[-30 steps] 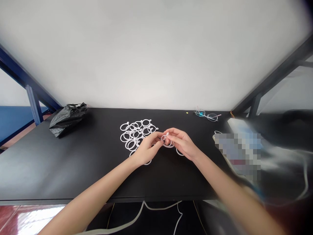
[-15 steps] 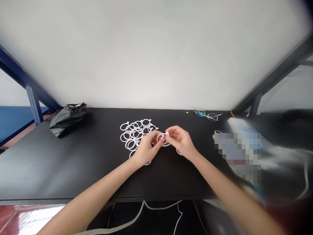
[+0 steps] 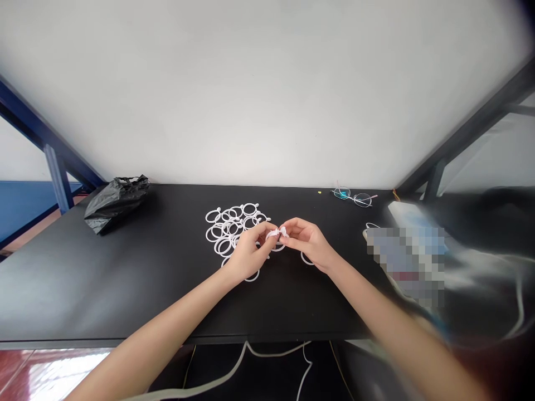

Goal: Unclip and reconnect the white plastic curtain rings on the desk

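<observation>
Both my hands meet over the middle of the black table [image 3: 137, 278]. My left hand [image 3: 247, 253] and my right hand [image 3: 308, 242] pinch the same small white plastic ring [image 3: 277, 235] between their fingertips, just above the tabletop. A pile of several white rings [image 3: 232, 225] lies flat just behind and left of my left hand. One more white ring [image 3: 306, 259] shows partly under my right hand, and another [image 3: 252, 276] peeks out under my left wrist.
A crumpled black plastic bag [image 3: 115, 201] sits at the table's back left. A pair of glasses [image 3: 353, 196] lies at the back right by the wall. A blurred-out object [image 3: 405, 259] lies at the right. White cables [image 3: 276, 356] hang below the front edge.
The ring held between my fingertips has shifted slightly left and turned, from lying open-faced to more edge-on. Both hands have closed in tighter around it.
</observation>
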### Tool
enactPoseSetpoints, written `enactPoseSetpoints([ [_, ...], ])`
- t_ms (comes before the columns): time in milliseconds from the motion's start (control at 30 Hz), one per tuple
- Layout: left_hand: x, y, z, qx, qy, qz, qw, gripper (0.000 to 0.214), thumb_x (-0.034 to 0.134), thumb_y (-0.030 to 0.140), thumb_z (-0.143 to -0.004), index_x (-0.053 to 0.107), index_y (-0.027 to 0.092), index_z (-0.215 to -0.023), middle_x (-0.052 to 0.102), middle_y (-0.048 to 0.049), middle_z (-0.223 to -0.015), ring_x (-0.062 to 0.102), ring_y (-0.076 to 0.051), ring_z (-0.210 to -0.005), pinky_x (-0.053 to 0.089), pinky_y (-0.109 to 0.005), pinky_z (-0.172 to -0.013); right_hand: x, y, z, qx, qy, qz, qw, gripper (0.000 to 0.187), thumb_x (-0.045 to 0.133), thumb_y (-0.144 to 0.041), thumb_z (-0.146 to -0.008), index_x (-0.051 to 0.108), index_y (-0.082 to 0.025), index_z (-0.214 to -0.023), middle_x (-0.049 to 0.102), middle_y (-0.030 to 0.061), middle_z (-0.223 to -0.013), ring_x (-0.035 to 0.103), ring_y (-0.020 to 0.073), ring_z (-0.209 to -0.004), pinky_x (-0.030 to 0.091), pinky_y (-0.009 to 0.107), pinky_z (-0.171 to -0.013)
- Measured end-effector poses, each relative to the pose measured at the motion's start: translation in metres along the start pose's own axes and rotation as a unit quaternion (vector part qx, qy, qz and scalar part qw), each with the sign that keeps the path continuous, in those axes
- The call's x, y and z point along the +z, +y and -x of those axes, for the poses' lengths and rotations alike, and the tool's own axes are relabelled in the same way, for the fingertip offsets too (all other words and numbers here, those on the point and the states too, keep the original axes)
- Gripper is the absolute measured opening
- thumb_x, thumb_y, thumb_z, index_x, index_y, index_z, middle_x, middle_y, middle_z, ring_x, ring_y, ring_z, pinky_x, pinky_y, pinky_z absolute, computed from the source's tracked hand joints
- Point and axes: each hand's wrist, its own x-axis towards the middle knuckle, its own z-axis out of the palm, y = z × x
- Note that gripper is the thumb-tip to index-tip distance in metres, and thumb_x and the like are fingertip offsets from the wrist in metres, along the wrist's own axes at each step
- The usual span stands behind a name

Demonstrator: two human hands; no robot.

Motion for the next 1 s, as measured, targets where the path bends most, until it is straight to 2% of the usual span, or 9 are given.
enactPoseSetpoints([
  [133,-0.0006,0.0001,-0.0007,-0.006,-0.012,0.032,0.999,0.023,0.055,0.038,-0.092,0.062,0.016,-0.096,0.066,-0.0038,-0.083,0.061,-0.014,-0.073,0.047,-0.025,-0.066,-0.0003,-0.0007,0.0004,0.009,0.002,-0.040,0.999,0.024,0.082,-0.026,-0.071,0.067,-0.020,-0.088,0.067,0.0007,-0.089,0.064,0.0153,-0.087,0.050,0.032,-0.085],
  [333,-0.0015,0.0059,-0.0003,-0.026,-0.024,0.108,0.994,0.027,0.060,0.041,-0.090,0.063,0.016,-0.096,0.066,-0.0042,-0.083,0.062,-0.015,-0.079,0.050,-0.027,-0.072,-0.0050,-0.0016,-0.0006,0.025,0.013,-0.099,0.995,0.029,0.081,-0.020,-0.070,0.067,-0.022,-0.095,0.067,0.0000,-0.089,0.062,0.0133,-0.083,0.048,0.028,-0.075],
  [467,-0.0014,0.0058,-0.0004,-0.032,-0.027,0.092,0.995,0.032,0.053,0.045,-0.093,0.066,0.015,-0.088,0.066,-0.0040,-0.079,0.060,-0.014,-0.071,0.049,-0.026,-0.068,-0.0067,-0.0030,-0.0016,0.029,0.003,-0.134,0.991,0.032,0.081,-0.016,-0.068,0.067,-0.022,-0.096,0.066,-0.0011,-0.088,0.060,0.0119,-0.079,0.046,0.025,-0.069],
  [667,-0.0016,0.0050,-0.0005,-0.030,-0.045,0.069,0.996,0.037,0.050,0.046,-0.094,0.069,0.016,-0.082,0.063,-0.0020,-0.071,0.056,-0.011,-0.064,0.048,-0.023,-0.064,-0.0062,-0.0046,-0.0010,0.049,-0.016,-0.121,0.991,0.031,0.080,-0.020,-0.069,0.067,-0.021,-0.097,0.065,-0.0004,-0.085,0.060,0.0130,-0.078,0.044,0.027,-0.068],
  [1000,-0.0041,0.0078,0.0011,-0.038,-0.039,0.024,0.998,0.043,0.045,0.048,-0.095,0.068,0.015,-0.079,0.044,0.0034,-0.054,0.037,-0.008,-0.050,0.032,-0.021,-0.049,-0.0074,-0.0024,-0.0014,0.059,-0.016,-0.124,0.990,0.025,0.079,-0.024,-0.072,0.068,-0.021,-0.094,0.067,0.0007,-0.085,0.062,0.0151,-0.081,0.048,0.030,-0.075],
])
